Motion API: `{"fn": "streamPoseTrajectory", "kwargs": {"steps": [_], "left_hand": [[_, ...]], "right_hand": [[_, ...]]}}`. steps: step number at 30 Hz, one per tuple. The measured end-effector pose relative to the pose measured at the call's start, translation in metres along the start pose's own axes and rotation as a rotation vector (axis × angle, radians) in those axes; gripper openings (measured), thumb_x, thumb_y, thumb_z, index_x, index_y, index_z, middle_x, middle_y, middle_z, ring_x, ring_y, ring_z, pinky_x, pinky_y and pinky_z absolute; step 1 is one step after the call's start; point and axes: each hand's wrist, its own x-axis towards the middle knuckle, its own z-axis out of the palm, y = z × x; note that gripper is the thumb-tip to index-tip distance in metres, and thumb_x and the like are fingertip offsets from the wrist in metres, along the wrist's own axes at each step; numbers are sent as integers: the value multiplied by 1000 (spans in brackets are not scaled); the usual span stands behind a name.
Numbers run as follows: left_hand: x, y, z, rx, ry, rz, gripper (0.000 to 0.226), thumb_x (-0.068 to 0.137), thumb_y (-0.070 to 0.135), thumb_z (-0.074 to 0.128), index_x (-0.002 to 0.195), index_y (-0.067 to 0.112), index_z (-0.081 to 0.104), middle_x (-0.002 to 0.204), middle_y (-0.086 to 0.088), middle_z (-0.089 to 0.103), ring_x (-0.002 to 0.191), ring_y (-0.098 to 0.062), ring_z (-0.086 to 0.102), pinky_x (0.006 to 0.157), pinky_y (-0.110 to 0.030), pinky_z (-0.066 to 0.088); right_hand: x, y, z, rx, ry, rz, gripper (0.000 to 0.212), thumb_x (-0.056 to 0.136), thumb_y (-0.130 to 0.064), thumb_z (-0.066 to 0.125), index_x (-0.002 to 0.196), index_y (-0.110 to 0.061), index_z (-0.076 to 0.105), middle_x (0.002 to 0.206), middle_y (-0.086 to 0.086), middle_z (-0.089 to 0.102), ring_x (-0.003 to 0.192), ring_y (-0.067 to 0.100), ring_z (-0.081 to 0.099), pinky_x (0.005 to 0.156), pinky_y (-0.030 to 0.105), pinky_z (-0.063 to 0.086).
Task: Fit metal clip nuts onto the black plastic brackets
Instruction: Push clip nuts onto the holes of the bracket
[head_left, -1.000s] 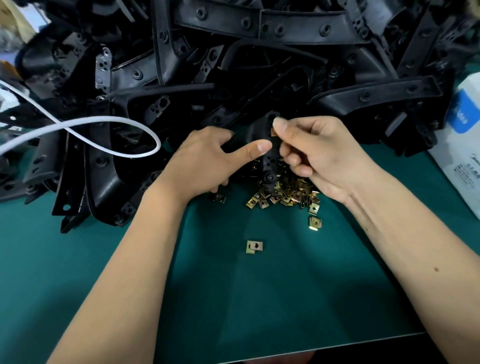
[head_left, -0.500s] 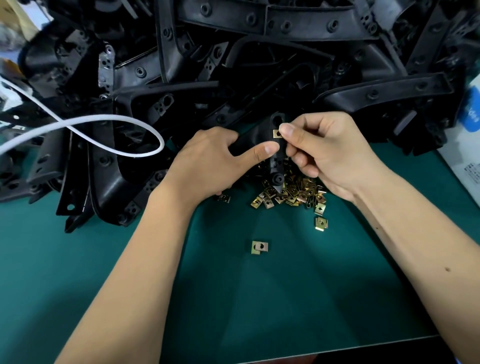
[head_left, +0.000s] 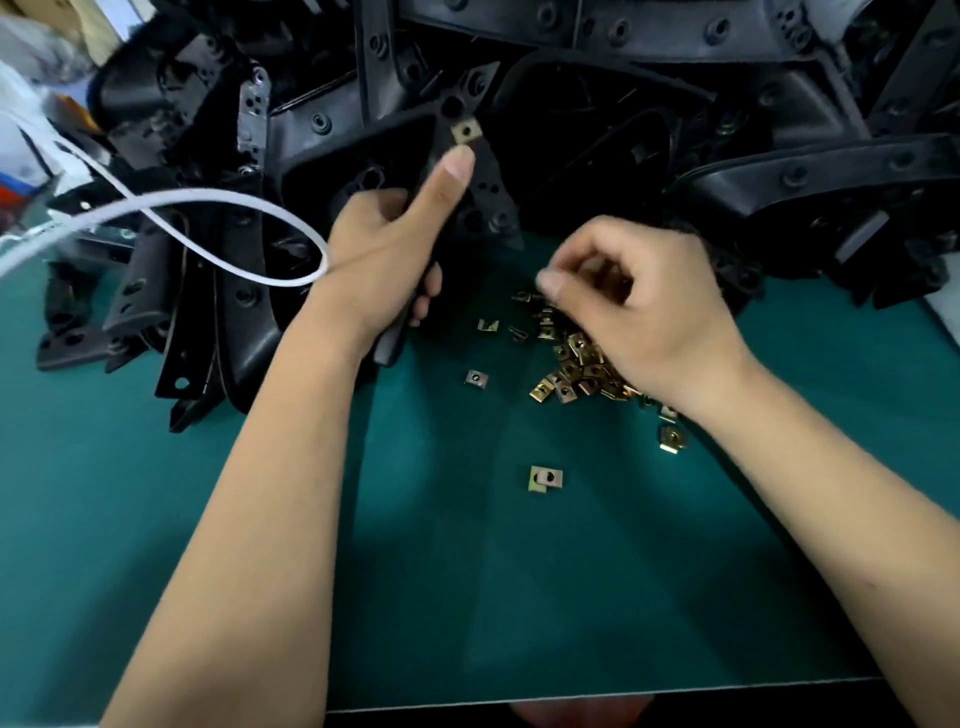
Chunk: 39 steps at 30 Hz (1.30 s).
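Note:
My left hand (head_left: 387, 244) grips a black plastic bracket (head_left: 485, 176) and holds it upright, thumb stretched up along it. A brass clip nut (head_left: 466, 130) sits on the bracket just above the thumb tip. My right hand (head_left: 639, 306) is down over the pile of clip nuts (head_left: 576, 369) on the green mat, fingers curled and pinched together. Whether a nut is between those fingertips is hidden. Loose nuts lie apart from the pile: one clip nut (head_left: 545, 478) in front and another clip nut (head_left: 476, 379) to the left.
A big heap of black brackets (head_left: 649, 104) fills the back of the green mat (head_left: 519, 597). A white cable (head_left: 208, 208) loops over the heap on the left. A white box corner shows at the right edge. The mat's front edge is near the bottom.
My right hand has let go of the bracket and dropped to the nut pile. My left hand has raised and turned the bracket, with a nut now seated on it.

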Motion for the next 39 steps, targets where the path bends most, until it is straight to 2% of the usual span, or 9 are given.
{"fn": "streamPoseTrajectory", "kwargs": {"steps": [4, 6, 11, 14, 17, 23, 27, 32, 39], "left_hand": [[1, -3, -2, 8, -27, -26, 70, 74, 90, 55, 79, 21, 63, 55, -3, 62, 41, -19, 52, 42, -26, 43], [0, -3, -1, 19, -45, -38, 73, 72, 91, 55, 83, 19, 62, 56, -3, 62, 43, -19, 52, 44, -26, 44], [1, -3, -1, 15, -66, -31, 71, 73, 91, 56, 81, 20, 61, 55, -3, 61, 42, -18, 50, 40, -25, 42], [1, -4, -1, 21, -72, -21, 73, 74, 91, 55, 83, 18, 63, 56, -2, 62, 43, -18, 52, 41, -26, 43], [3, -5, -2, 8, -63, -15, 74, 73, 90, 56, 86, 18, 65, 55, -2, 62, 44, -18, 53, 42, -26, 43], [4, -8, 0, -67, -139, 35, 53, 65, 78, 74, 83, 29, 65, 56, -3, 57, 43, -19, 46, 42, -27, 42], [3, -9, 4, -43, -264, 83, 58, 55, 81, 83, 88, 34, 73, 55, 0, 56, 45, -18, 48, 43, -28, 44], [4, -12, 9, 0, -308, 99, 78, 44, 86, 84, 99, 30, 74, 58, 2, 58, 52, -18, 53, 46, -29, 47], [4, -12, 9, 43, -312, 121, 82, 44, 87, 81, 98, 26, 73, 55, 2, 58, 46, -15, 51, 43, -28, 46]], "right_hand": [[-7, -22, 18, -326, -355, -211, 31, 85, -60, 72, 92, -29, 75, 87, -10, 63, 91, 17, 49, 81, 43, 45], [-8, -30, 23, -433, -413, -239, 35, 84, -67, 68, 98, -36, 73, 90, -14, 58, 97, 13, 45, 86, 42, 41], [-8, -36, 27, -397, -449, -299, 16, 93, -44, 72, 98, -30, 68, 94, -15, 58, 98, 9, 42, 87, 38, 39], [-10, -31, 21, -259, -421, -276, 13, 92, -27, 76, 92, -20, 64, 87, -14, 60, 87, 10, 48, 81, 34, 43], [-10, -23, 9, 4, -268, -155, 14, 91, -13, 78, 103, -19, 74, 83, -8, 67, 77, 13, 58, 73, 26, 47], [2, -8, -8, 386, 108, 66, 12, 90, -3, 75, 100, -9, 78, 90, 0, 79, 86, 13, 75, 80, 29, 59], [2, -6, -16, 849, 129, 284, 9, 89, 4, 74, 94, -3, 74, 89, 11, 78, 86, 24, 77, 75, 26, 58], [3, -6, -18, 827, 50, 330, 8, 89, 2, 74, 91, -5, 76, 81, 9, 76, 75, 20, 75, 68, 25, 57], [3, -3, -20, 778, -26, 322, 7, 89, 2, 74, 90, -5, 75, 77, 8, 75, 73, 18, 73, 67, 24, 58]]}}
